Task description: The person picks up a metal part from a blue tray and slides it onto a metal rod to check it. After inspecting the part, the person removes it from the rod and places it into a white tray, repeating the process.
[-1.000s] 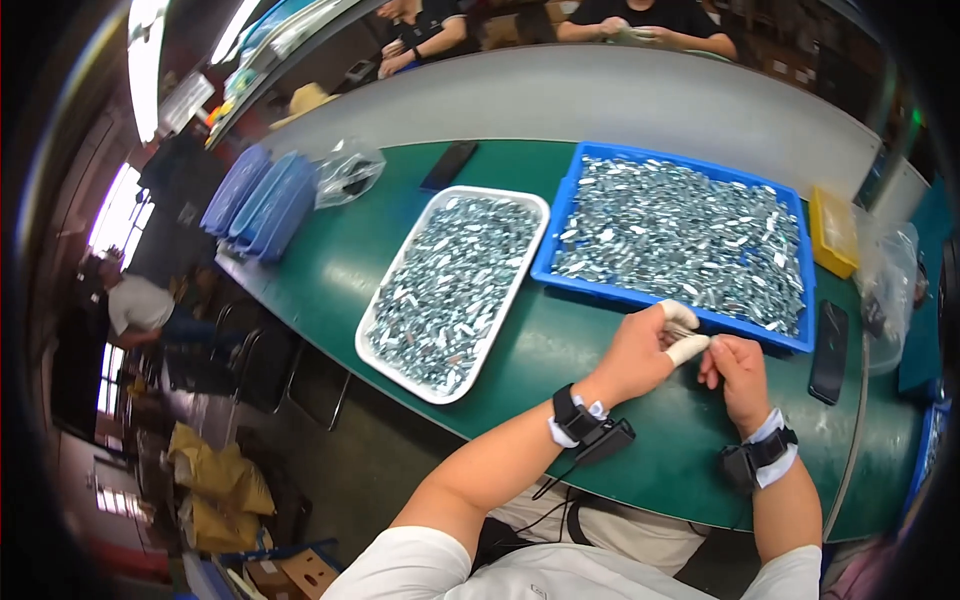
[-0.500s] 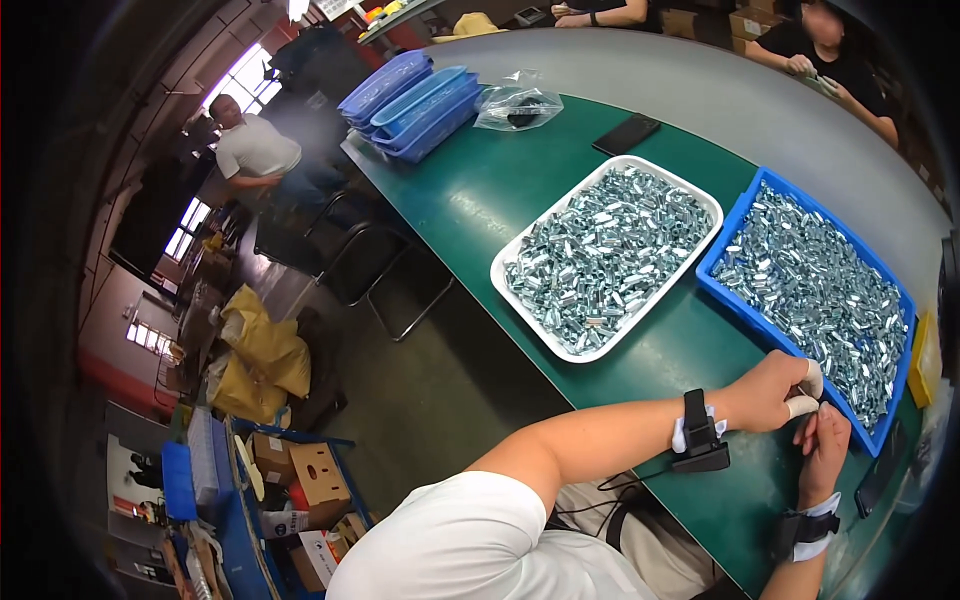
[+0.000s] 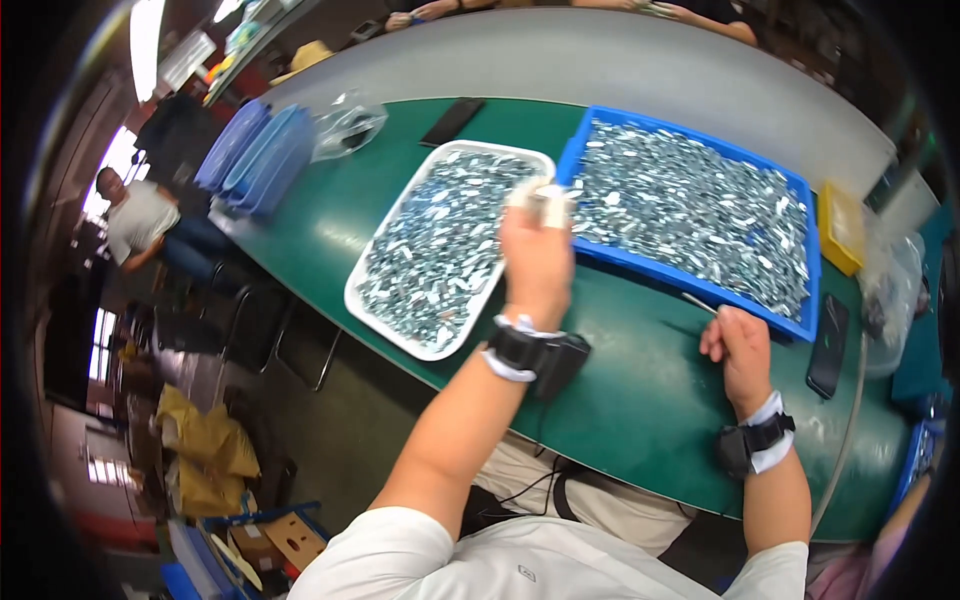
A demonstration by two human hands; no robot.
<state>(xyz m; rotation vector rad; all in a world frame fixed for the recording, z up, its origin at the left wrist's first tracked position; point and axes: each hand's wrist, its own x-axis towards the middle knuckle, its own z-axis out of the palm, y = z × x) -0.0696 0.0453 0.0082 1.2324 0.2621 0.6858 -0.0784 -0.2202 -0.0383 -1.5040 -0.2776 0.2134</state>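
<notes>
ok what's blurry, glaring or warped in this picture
Head view: the left hand is smeared, probably by motion, while the right hand looks crisper; head view: the metal pieces glint and the green table carries pale sheens; head view: the grey divider bows and the picture's corners go dark, fisheye style.

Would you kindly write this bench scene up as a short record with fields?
Left hand: fingertips pale-covered, seen across the neighbouring edges of the white tray and blue tray; blurred, so anything held is unclear
Right hand: thin rod in its grip, near the blue tray's front edge
Tray contents: many small shiny metal pieces in both
Right side: yellow box, dark phone
Surface: green tabletop
</notes>
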